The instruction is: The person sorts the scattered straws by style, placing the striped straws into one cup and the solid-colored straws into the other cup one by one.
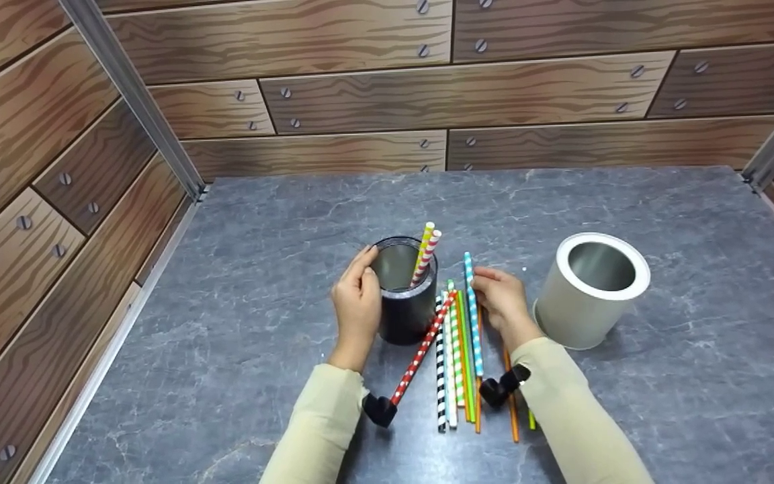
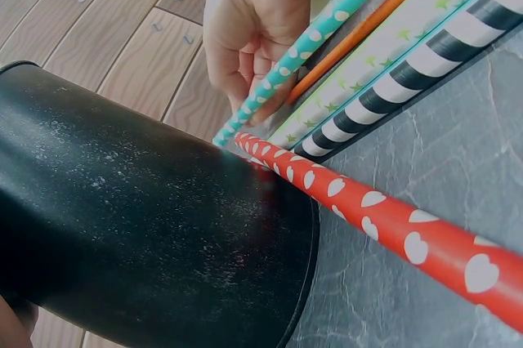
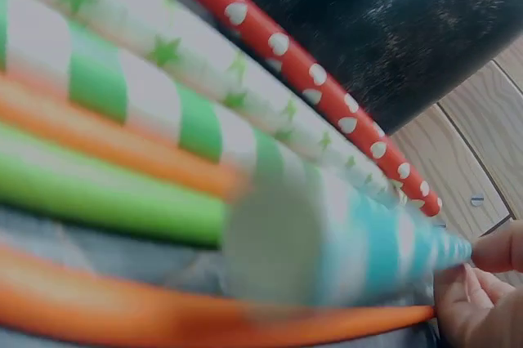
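Observation:
My left hand (image 1: pixel 358 296) holds the left side of a black metal can (image 1: pixel 406 321), with its fingers up at the rim. Inside the can lean a yellow-and-white paper straw (image 1: pixel 425 236) and a red-and-white striped straw (image 1: pixel 429 250). Between finger and thumb, my right hand (image 1: pixel 500 296) pinches a blue straw with white dots (image 2: pixel 315 37) near its far end. In the right wrist view its near end is raised and blurred. A red straw with white hearts (image 2: pixel 368 209) lies at a slant, its far end beside the can.
Several straws lie side by side between the hands, among them a black-and-white striped straw (image 1: pixel 441 376), a green-and-white striped straw (image 3: pixel 147 87) and a thin orange straw (image 1: pixel 511 403). To the right stands a white can (image 1: pixel 575 309). Wood-patterned walls (image 1: pixel 360 101) enclose the grey marbled table (image 1: pixel 239 269).

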`<act>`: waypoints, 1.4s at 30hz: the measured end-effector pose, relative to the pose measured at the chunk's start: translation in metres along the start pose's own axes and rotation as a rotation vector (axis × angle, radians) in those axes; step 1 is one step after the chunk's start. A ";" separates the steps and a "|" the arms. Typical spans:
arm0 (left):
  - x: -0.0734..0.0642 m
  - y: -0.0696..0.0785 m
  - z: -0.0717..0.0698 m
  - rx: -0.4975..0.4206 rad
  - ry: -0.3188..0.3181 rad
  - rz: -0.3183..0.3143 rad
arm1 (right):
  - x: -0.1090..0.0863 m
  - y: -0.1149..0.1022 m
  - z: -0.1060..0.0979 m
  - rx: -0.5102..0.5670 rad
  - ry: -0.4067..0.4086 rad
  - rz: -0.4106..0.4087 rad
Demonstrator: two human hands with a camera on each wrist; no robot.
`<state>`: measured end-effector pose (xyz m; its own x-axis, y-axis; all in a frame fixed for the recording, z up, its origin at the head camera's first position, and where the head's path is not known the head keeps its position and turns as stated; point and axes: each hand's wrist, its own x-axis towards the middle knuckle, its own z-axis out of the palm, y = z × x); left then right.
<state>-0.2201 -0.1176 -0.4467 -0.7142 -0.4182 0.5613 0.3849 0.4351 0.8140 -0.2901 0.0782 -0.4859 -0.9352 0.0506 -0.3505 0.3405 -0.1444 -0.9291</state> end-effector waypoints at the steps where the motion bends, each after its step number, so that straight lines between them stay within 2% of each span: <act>1: 0.000 0.000 0.000 0.000 0.002 0.001 | 0.000 -0.001 -0.001 0.021 -0.007 0.007; 11: -0.002 0.001 0.001 -0.016 0.002 -0.014 | -0.004 -0.005 -0.002 0.190 -0.078 0.015; 17: -0.001 0.003 0.001 -0.017 0.003 -0.018 | -0.005 -0.006 -0.002 0.250 -0.091 0.023; 30: 0.000 0.001 0.001 0.009 0.008 0.002 | -0.012 -0.017 -0.002 0.280 -0.121 -0.005; 42: -0.001 0.002 0.001 0.016 0.002 -0.027 | -0.025 -0.034 0.001 0.189 -0.208 -0.019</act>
<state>-0.2192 -0.1154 -0.4453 -0.7231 -0.4313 0.5396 0.3564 0.4362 0.8263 -0.2782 0.0812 -0.4457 -0.9479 -0.1458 -0.2834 0.3165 -0.3277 -0.8902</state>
